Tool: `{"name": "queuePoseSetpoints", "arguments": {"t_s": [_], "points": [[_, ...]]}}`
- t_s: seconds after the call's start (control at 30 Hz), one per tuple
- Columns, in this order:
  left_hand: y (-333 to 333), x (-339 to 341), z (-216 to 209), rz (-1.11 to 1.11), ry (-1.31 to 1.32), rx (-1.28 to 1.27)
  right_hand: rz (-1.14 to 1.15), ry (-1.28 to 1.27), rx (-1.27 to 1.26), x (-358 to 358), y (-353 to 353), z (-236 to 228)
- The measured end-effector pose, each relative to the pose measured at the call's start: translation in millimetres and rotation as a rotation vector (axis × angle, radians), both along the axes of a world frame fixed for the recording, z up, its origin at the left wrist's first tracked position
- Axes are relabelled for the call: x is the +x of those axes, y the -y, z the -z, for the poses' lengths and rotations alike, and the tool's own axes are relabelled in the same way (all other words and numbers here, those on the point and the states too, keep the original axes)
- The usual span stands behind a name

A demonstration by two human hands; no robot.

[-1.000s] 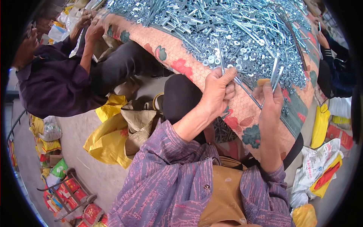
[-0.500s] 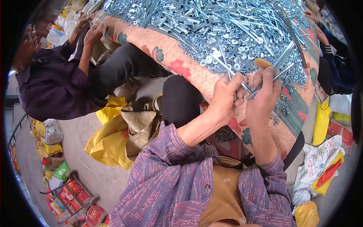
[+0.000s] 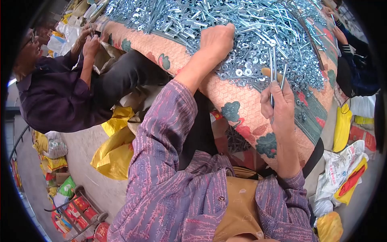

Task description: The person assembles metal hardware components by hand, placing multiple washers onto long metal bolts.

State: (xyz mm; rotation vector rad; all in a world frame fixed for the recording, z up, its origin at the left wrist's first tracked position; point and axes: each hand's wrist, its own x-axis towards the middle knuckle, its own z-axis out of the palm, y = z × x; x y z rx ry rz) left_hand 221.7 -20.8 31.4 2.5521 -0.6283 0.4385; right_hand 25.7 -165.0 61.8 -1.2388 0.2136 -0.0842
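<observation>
My left hand [image 3: 217, 42] reaches over a wide heap of shiny metal hardware [image 3: 169, 20]. Its back faces up and its curled fingers point down at the heap's near part; what they hold, if anything, is hidden. My right hand [image 3: 279, 101] is closed around a few long, thin metal rods [image 3: 272, 66], which stand nearly upright above the table's near right part. A tan, rounded piece [image 3: 266, 72] shows at that hand's fingers, perhaps a finger cover. Between the hands lie loose flat washers [image 3: 239, 72].
A floral cloth [image 3: 225, 94] covers the table under the heap. Small nuts [image 3: 301, 117] lie at its right. A dark bar [image 3: 312, 38] crosses the heap. Co-workers sit left [image 3: 60, 88] and right [image 3: 356, 76]. Yellow sacks [image 3: 111, 155] and a hand cart [image 3: 82, 213] are on the floor.
My left hand has left my right hand and moved up and left to the heap. My right hand has dropped slightly, and its rods now point more upright.
</observation>
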Motion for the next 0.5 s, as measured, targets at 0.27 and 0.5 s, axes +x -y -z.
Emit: {"name": "queuePoseSetpoints", "arguments": {"t_s": [0.27,0.5], "points": [[-7.1,-35.6,-25.4,0.266,-1.082,-1.246,-0.08,0.015,-0.195,-11.8,10.9,0.3],[-4.7,-82.5,-4.5,0.427,-1.475,-1.584,-0.174,0.006,-0.207,-13.7,8.2,13.2]]}}
